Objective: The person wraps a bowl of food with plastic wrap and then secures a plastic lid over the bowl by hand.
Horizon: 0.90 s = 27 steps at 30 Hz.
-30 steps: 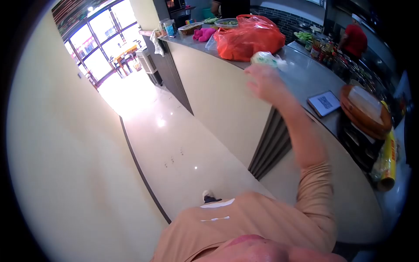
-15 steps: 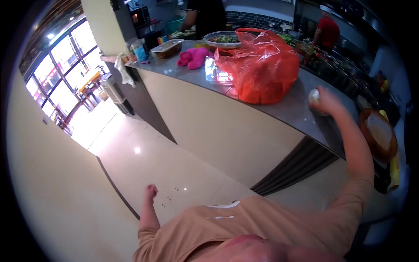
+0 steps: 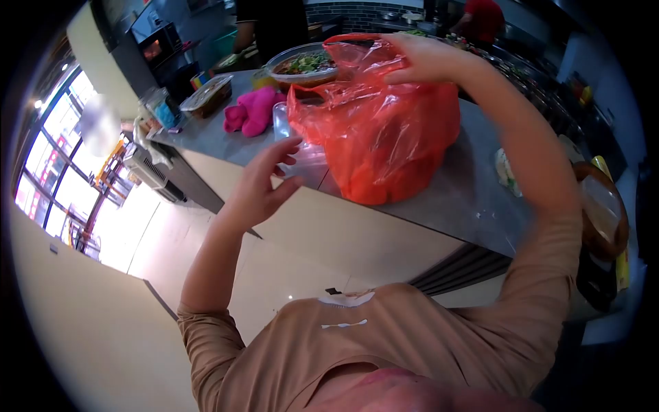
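A full red plastic bag [image 3: 391, 137] stands on the grey counter [image 3: 473, 199]. My right hand [image 3: 432, 60] reaches over the bag's top right with its fingers spread beside the upper plastic. In front of the bag's left side, my left hand [image 3: 269, 180] is raised with fingers apart and slightly curled, holding nothing. A clear plastic container [image 3: 281, 123] lies partly behind the bag and my left hand. The small white and green wrapped item [image 3: 506, 172] rests on the counter beside my right forearm, which partly hides it.
Left of the bag are a pink cloth [image 3: 252, 111], a lidded food tray [image 3: 207, 96] and a large bowl of food [image 3: 302, 63]. A brown basket [image 3: 604, 209] is at the right. Two people [image 3: 274, 27] [image 3: 484, 20] stand beyond the counter.
My right hand has let go of the wrapped item and moved left to the bag's top. My left hand has risen from low beside my body to the bag's left. The view has shifted closer to the bag.
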Motion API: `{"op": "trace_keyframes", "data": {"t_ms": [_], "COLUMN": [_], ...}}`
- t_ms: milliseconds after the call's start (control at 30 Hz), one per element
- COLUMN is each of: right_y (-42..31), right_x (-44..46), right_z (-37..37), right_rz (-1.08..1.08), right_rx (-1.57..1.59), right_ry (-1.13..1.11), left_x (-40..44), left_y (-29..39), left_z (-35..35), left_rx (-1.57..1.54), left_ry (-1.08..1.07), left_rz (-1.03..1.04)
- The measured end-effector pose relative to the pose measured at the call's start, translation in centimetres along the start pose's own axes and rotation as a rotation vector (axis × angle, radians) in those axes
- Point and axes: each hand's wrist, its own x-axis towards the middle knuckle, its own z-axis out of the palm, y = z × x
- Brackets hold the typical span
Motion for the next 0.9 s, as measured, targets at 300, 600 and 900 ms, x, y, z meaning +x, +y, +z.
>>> {"op": "trace_keyframes", "data": {"t_ms": [300, 600, 900], "right_y": [6.1, 8.1, 9.9], "right_x": [5.8, -3.5, -5.9], "right_z": [7.3, -0.9, -3.3], "right_rz": [0.111, 0.238, 0.181], "right_rx": [-0.004, -0.024, -0.273], "right_ry": [0.206, 0.573, 0.697], "left_x": [8.3, 14.9, 18.0], "left_y": [-1.2, -2.4, -0.2], "left_z": [0.5, 3.5, 6.4], "left_rx": [0.054, 0.010, -0.250], "left_ry": [-0.327, -0.619, -0.733], "left_rz": [0.156, 0.352, 0.442]}}
